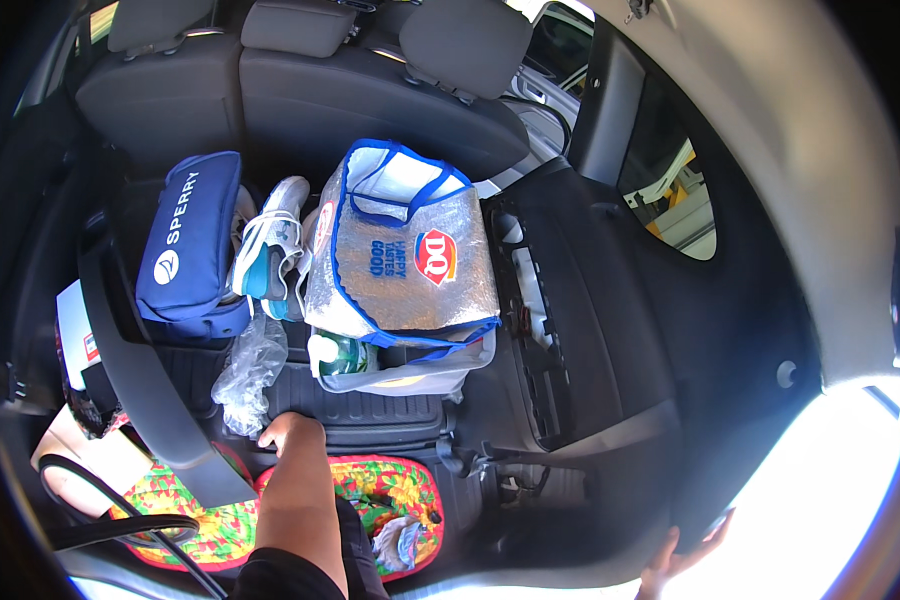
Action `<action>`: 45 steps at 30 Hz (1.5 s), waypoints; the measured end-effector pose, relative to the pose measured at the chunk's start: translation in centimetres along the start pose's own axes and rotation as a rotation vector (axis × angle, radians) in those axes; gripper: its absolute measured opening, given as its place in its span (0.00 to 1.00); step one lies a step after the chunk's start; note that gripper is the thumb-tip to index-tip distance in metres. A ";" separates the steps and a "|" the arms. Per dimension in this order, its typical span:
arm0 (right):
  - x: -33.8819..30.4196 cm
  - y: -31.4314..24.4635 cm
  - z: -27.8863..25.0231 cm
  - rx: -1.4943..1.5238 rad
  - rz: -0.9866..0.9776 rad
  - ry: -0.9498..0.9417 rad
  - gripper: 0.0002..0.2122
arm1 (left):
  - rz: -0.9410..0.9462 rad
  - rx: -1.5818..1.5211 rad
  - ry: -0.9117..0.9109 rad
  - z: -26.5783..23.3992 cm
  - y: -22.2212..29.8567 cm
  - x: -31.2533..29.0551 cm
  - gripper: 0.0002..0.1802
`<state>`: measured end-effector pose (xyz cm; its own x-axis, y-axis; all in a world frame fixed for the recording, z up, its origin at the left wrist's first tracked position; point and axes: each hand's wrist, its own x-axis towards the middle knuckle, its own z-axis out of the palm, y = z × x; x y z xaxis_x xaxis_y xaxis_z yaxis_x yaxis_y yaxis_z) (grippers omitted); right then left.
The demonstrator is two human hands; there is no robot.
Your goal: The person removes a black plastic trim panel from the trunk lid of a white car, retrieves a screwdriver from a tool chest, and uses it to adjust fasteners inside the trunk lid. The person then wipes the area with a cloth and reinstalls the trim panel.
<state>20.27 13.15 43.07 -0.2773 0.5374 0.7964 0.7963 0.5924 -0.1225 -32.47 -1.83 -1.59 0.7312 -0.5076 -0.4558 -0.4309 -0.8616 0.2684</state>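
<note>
My left hand (292, 430) reaches into the car's cargo area, its fingers curled at the lower end of a crumpled clear plastic bag (250, 375). Just beyond the bag, a pair of grey and teal sneakers (275, 245) with white laces leans between a blue zipped bag (190, 235) and a silver insulated bag (410, 270) with blue trim. That silver bag rests on a grey bin (410, 380), which also holds a green bottle (340, 352) with a white cap. At the lower right, my right hand (680, 560) is by the bright opening's edge, fingers apart, holding nothing visible.
A bright flowered mat with red edging (420, 490) lies at the front, a small crumpled cloth (398, 543) on it. A dark curved panel (150, 370) stands at the left, near black straps (130, 530). Grey rear seats (370, 105) close off the far side.
</note>
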 end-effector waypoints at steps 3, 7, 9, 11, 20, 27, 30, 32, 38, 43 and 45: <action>-0.1 -0.1 0.1 0.021 0.011 0.011 0.42 | 0.024 -0.010 0.003 0.3 -0.3 -0.1 0.46; -0.3 0.1 0.0 0.016 0.017 0.020 0.43 | 0.114 -0.087 0.048 1.1 -0.8 0.0 0.46; -0.5 0.3 -0.1 -0.024 0.023 0.030 0.43 | 0.097 -0.039 0.003 1.6 -0.9 0.3 0.46; -0.6 0.5 -0.3 -0.050 0.043 0.041 0.42 | 0.116 -0.051 0.007 2.3 -1.0 0.7 0.46; -0.6 0.7 -0.3 0.017 0.076 0.055 0.42 | 0.155 -0.083 0.052 5.8 -1.2 2.0 0.47; -0.4 0.7 -0.4 -0.050 0.076 0.037 0.44 | 0.101 -0.095 0.162 2.2 -0.8 0.3 0.47; -0.2 1.0 -0.1 -0.092 0.024 0.064 0.44 | 0.075 -0.107 0.029 0.2 -0.6 -0.3 0.47; 0.0 1.3 0.0 -0.107 -0.006 0.072 0.44 | 0.039 -0.081 0.095 -0.6 -0.4 -0.6 0.47; 0.6 1.8 -0.2 -0.135 -0.054 0.066 0.43 | 0.041 -0.061 0.210 -1.6 -0.1 -1.1 0.47; 0.9 1.8 -0.4 -0.145 -0.064 0.061 0.43 | 0.006 -0.063 0.293 -2.2 0.2 -1.1 0.47; 1.0 2.0 -0.4 -0.142 -0.073 0.060 0.43 | 0.002 -0.060 0.384 -2.3 0.3 -1.1 0.47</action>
<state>21.78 14.58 43.85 -0.3078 0.4572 0.8344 0.8445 0.5352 0.0183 -32.22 -1.51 0.98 0.8801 -0.4625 -0.1075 -0.4091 -0.8535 0.3229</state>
